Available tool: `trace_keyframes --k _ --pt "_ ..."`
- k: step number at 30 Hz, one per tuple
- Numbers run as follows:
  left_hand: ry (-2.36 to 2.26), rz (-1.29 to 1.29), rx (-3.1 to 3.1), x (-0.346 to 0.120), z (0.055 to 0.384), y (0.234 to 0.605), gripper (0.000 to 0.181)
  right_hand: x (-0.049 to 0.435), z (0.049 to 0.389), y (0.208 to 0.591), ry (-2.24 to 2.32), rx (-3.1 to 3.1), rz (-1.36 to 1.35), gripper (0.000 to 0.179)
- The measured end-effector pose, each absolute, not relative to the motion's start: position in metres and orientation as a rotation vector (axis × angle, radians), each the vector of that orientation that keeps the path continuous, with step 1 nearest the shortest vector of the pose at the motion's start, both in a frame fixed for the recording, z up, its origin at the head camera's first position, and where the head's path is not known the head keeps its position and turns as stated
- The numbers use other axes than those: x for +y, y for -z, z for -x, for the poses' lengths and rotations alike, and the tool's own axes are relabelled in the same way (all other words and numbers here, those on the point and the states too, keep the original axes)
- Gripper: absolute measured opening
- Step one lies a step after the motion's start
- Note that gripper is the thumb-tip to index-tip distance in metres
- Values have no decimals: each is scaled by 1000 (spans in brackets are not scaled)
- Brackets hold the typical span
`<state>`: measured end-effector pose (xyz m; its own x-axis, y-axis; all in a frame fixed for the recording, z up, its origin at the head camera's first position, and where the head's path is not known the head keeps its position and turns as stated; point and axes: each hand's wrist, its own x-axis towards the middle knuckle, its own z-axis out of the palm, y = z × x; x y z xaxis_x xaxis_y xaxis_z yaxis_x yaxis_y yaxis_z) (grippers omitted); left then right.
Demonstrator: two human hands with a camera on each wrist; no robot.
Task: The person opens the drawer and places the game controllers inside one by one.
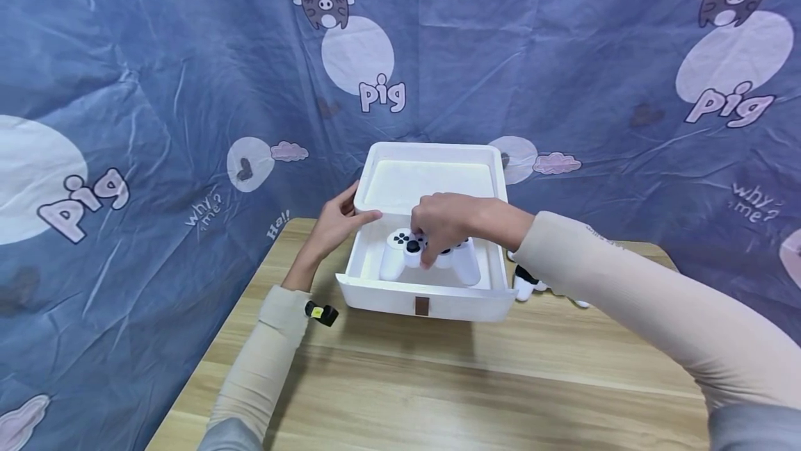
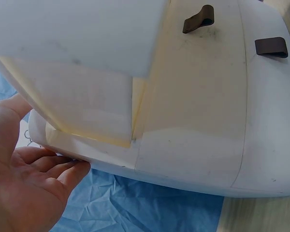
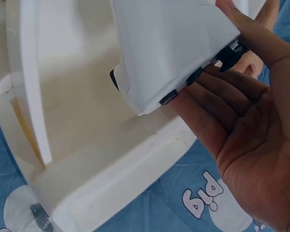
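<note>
A white box point(image 1: 432, 301) stands on the table with its front drawer pulled out and a shallow white tray-like top behind. My left hand point(image 1: 334, 228) grips the box's left side, thumb over the edge and fingers along the outer wall. A white game controller point(image 1: 393, 265) with black buttons and sticks is in the drawer area. My right hand point(image 1: 441, 225) holds it from above by its middle, which the fingers partly hide. In the right wrist view, the controller point(image 3: 169, 53) is tilted over the box's pale inside, with the fingers against its button edge.
Another white controller point(image 1: 524, 284) lies on the wooden table point(image 1: 432, 388) right of the box, partly hidden by my right forearm. A brown tab point(image 1: 422, 306) sticks out from the drawer front. Blue printed cloth point(image 1: 188, 89) hangs behind and at the left.
</note>
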<state>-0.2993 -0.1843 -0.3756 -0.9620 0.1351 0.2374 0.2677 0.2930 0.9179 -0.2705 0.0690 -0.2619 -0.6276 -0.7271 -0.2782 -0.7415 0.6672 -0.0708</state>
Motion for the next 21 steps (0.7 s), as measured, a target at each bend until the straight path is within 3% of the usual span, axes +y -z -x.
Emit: trace_keyframes --k 15,21 --pt "1732 357 -2455 -185 301 378 92 72 272 288 -99 2629 1131 46" --pt "1737 366 -2442 -185 301 378 92 76 273 287 -60 2640 1141 38"
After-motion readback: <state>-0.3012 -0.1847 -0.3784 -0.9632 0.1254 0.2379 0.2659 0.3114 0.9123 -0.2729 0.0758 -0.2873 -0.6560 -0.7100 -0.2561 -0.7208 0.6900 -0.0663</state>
